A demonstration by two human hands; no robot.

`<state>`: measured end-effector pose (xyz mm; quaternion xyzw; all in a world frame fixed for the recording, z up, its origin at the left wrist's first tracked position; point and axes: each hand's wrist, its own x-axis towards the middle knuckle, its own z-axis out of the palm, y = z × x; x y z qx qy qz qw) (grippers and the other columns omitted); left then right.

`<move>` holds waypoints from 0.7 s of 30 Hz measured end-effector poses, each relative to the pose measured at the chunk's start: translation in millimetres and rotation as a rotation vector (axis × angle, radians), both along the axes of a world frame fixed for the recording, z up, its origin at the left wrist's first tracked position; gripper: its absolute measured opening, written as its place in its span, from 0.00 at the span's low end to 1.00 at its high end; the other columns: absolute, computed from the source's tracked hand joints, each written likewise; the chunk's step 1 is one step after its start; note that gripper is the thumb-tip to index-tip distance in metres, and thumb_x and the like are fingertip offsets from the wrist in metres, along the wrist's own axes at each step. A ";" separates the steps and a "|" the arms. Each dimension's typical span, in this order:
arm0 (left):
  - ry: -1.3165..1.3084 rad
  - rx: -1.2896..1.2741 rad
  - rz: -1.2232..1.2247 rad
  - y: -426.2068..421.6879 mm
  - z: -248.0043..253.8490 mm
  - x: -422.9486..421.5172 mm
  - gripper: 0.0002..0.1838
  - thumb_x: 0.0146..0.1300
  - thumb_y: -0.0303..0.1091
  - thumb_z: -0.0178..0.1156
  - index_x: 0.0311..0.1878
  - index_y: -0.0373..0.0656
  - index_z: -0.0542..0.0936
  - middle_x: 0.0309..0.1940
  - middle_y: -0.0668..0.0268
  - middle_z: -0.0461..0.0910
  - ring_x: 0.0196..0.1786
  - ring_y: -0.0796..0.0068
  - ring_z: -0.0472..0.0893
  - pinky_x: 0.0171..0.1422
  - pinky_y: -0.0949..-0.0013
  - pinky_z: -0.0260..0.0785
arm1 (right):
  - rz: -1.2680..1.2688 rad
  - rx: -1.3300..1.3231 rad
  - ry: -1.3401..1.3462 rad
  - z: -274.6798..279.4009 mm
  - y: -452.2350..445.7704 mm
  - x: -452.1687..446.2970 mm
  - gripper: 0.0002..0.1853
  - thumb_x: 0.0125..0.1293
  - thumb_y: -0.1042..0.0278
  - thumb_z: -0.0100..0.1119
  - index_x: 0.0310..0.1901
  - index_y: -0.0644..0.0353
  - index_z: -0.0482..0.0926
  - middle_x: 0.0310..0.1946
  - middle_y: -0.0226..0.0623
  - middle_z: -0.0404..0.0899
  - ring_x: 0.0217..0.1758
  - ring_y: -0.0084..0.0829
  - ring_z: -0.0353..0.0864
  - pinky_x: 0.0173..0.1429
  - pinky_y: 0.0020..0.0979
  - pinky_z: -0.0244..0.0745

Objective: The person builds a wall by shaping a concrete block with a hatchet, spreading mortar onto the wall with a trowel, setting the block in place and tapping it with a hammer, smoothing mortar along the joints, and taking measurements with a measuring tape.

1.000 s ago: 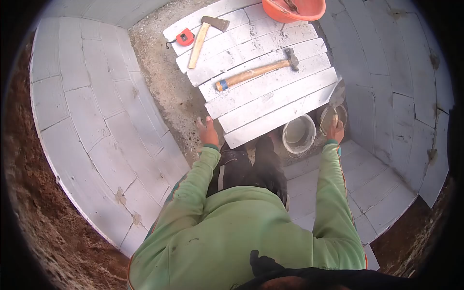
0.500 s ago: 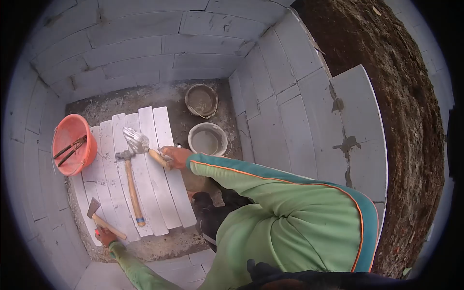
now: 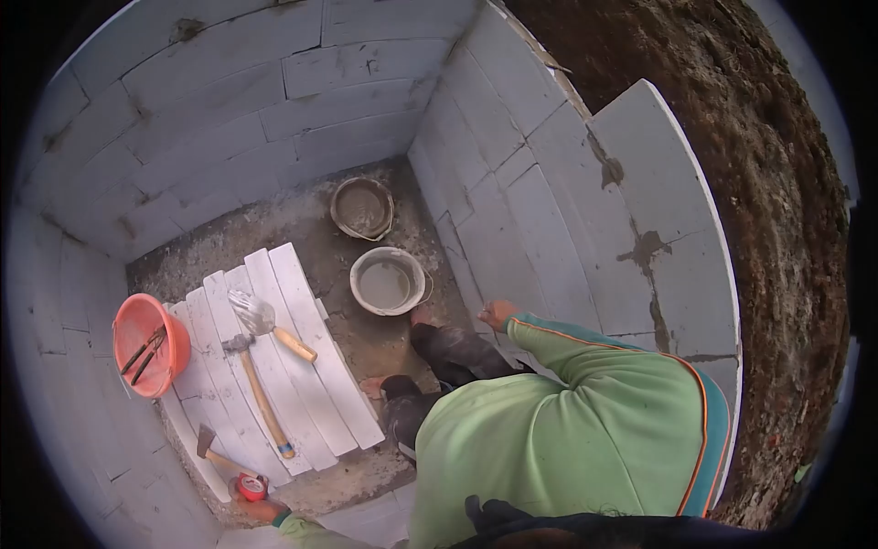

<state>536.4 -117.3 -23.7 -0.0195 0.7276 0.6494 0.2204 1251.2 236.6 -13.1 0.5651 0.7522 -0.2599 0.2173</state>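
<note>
My left hand [image 3: 259, 510] is closed around a red tape measure [image 3: 251, 487] at the lower left, beside the handle of a small hatchet [image 3: 212, 448]. My right hand [image 3: 497, 314] is near the right wall with nothing visible in it, its fingers loosely apart. A trowel [image 3: 291, 344] with a wooden handle and shiny blade lies on the white blocks [image 3: 315, 393]. Beside it lies a hammer [image 3: 261, 399] with a long wooden handle.
An orange bucket [image 3: 180, 352] with a dark-handled tool inside stands at the left. Two buckets of grey contents, a white one [image 3: 424, 285] and a darker one [image 3: 391, 212], stand on the floor. Pale block walls [image 3: 549, 229] surround me, with bare soil [image 3: 750, 229] beyond the right one.
My right hand has let go of the trowel handle and moved right, toward the wall. The trowel stays on the blocks. My left hand has brought the tape measure into clearer view; the camera view has shifted.
</note>
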 end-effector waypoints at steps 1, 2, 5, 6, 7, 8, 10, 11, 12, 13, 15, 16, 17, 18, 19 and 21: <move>-0.125 0.037 -0.028 41.3 39.5 55.8 0.25 0.79 0.55 0.43 0.61 0.45 0.76 0.50 0.62 0.82 0.48 0.67 0.82 0.45 0.61 0.77 | 0.196 -0.032 -0.103 -18.5 1.3 16.2 0.22 0.70 0.51 0.57 0.51 0.62 0.85 0.50 0.54 0.85 0.57 0.57 0.82 0.63 0.52 0.75; -0.228 0.081 0.020 90.7 84.0 116.4 0.24 0.80 0.55 0.42 0.60 0.47 0.74 0.46 0.64 0.82 0.44 0.72 0.80 0.40 0.68 0.74 | 0.393 -0.060 -0.201 -31.2 3.4 22.7 0.22 0.70 0.51 0.56 0.51 0.63 0.85 0.51 0.54 0.85 0.58 0.56 0.82 0.64 0.52 0.75; -0.664 0.263 -0.145 192.9 85.0 253.9 0.22 0.76 0.55 0.49 0.57 0.46 0.75 0.42 0.63 0.80 0.43 0.69 0.79 0.42 0.57 0.71 | -0.119 -0.062 0.117 -42.1 27.9 -11.4 0.24 0.73 0.48 0.54 0.52 0.63 0.84 0.52 0.54 0.84 0.59 0.56 0.81 0.64 0.50 0.75; -0.747 0.198 -0.222 213.6 65.8 281.1 0.23 0.75 0.52 0.50 0.58 0.43 0.76 0.44 0.61 0.80 0.45 0.63 0.80 0.44 0.55 0.72 | -0.133 -0.075 0.291 -44.9 38.9 -24.9 0.24 0.72 0.48 0.55 0.54 0.62 0.83 0.53 0.55 0.84 0.59 0.55 0.81 0.64 0.50 0.74; -0.838 0.197 -0.230 238.9 69.6 313.2 0.23 0.73 0.49 0.50 0.58 0.40 0.76 0.46 0.58 0.80 0.48 0.58 0.80 0.47 0.52 0.73 | -0.151 -0.089 0.463 -47.3 50.3 -42.9 0.24 0.71 0.48 0.56 0.55 0.61 0.83 0.53 0.55 0.83 0.59 0.55 0.81 0.65 0.50 0.74; -0.928 0.193 -0.238 264.1 73.4 345.5 0.22 0.72 0.46 0.50 0.58 0.38 0.75 0.47 0.55 0.81 0.50 0.53 0.81 0.50 0.49 0.74 | -0.171 -0.104 0.634 -46.5 60.8 -62.4 0.24 0.70 0.48 0.57 0.56 0.59 0.82 0.53 0.56 0.83 0.60 0.55 0.81 0.65 0.50 0.74; -1.096 0.285 -0.413 297.4 56.1 386.0 0.23 0.70 0.47 0.49 0.58 0.40 0.76 0.49 0.55 0.81 0.53 0.50 0.80 0.54 0.48 0.73 | -0.127 -0.171 0.610 37.9 87.7 -115.0 0.30 0.72 0.40 0.54 0.61 0.59 0.79 0.56 0.55 0.81 0.61 0.54 0.80 0.67 0.48 0.72; -1.135 0.247 -0.439 314.7 57.3 400.7 0.24 0.70 0.46 0.49 0.62 0.41 0.75 0.54 0.54 0.80 0.57 0.50 0.79 0.61 0.44 0.70 | -0.083 -0.215 0.714 49.8 93.2 -125.0 0.33 0.72 0.37 0.52 0.63 0.60 0.78 0.59 0.53 0.80 0.64 0.52 0.79 0.68 0.47 0.71; -1.101 0.185 -0.392 331.7 54.1 413.4 0.26 0.70 0.46 0.49 0.65 0.40 0.73 0.60 0.54 0.78 0.62 0.51 0.78 0.70 0.40 0.66 | -0.031 -0.253 0.818 59.9 94.3 -134.2 0.36 0.73 0.34 0.51 0.66 0.61 0.76 0.61 0.52 0.79 0.66 0.51 0.77 0.70 0.47 0.69; -1.124 0.208 -0.393 353.0 62.8 420.9 0.26 0.70 0.46 0.48 0.65 0.40 0.72 0.63 0.54 0.77 0.64 0.52 0.76 0.71 0.40 0.65 | 0.022 -0.297 0.814 82.4 98.9 -139.8 0.36 0.74 0.34 0.49 0.68 0.59 0.74 0.63 0.53 0.77 0.67 0.51 0.76 0.71 0.46 0.68; -1.181 0.238 -0.392 384.6 86.5 430.7 0.26 0.70 0.45 0.47 0.64 0.39 0.71 0.67 0.54 0.73 0.69 0.54 0.74 0.74 0.39 0.63 | 0.094 -0.242 0.829 68.5 105.6 -140.8 0.38 0.72 0.33 0.52 0.70 0.58 0.70 0.64 0.55 0.76 0.66 0.53 0.77 0.67 0.49 0.71; -1.218 0.255 -0.430 396.3 88.7 431.0 0.25 0.72 0.44 0.45 0.65 0.38 0.71 0.66 0.53 0.74 0.70 0.53 0.74 0.75 0.40 0.63 | 0.155 -0.148 0.838 72.4 112.9 -135.0 0.40 0.70 0.32 0.55 0.70 0.58 0.70 0.64 0.56 0.76 0.65 0.54 0.77 0.64 0.51 0.73; -1.195 0.251 -0.534 406.9 88.4 430.5 0.25 0.73 0.44 0.45 0.66 0.38 0.71 0.66 0.54 0.75 0.69 0.54 0.74 0.75 0.40 0.63 | -0.060 -0.305 0.762 109.0 127.3 -128.4 0.39 0.68 0.32 0.57 0.68 0.58 0.72 0.63 0.56 0.77 0.63 0.55 0.79 0.62 0.52 0.75; -1.175 0.246 -0.633 416.2 85.6 430.3 0.25 0.73 0.43 0.45 0.66 0.38 0.71 0.65 0.54 0.75 0.68 0.55 0.75 0.75 0.40 0.63 | -0.045 -0.180 0.814 107.7 133.0 -125.5 0.39 0.67 0.33 0.59 0.68 0.58 0.72 0.60 0.56 0.79 0.61 0.56 0.80 0.61 0.52 0.75; -1.162 0.238 -0.730 422.1 84.3 432.2 0.25 0.74 0.43 0.46 0.67 0.37 0.71 0.65 0.54 0.76 0.68 0.56 0.76 0.75 0.41 0.63 | -0.034 -0.058 0.857 105.7 134.0 -119.0 0.39 0.66 0.34 0.60 0.67 0.58 0.73 0.58 0.56 0.80 0.59 0.56 0.81 0.60 0.52 0.75; -1.196 0.198 -0.847 442.8 113.2 446.6 0.24 0.76 0.44 0.47 0.67 0.40 0.72 0.63 0.57 0.77 0.66 0.59 0.77 0.71 0.45 0.68 | -0.058 0.011 0.869 109.8 141.1 -106.6 0.38 0.64 0.36 0.62 0.66 0.58 0.74 0.55 0.55 0.83 0.57 0.56 0.83 0.60 0.51 0.76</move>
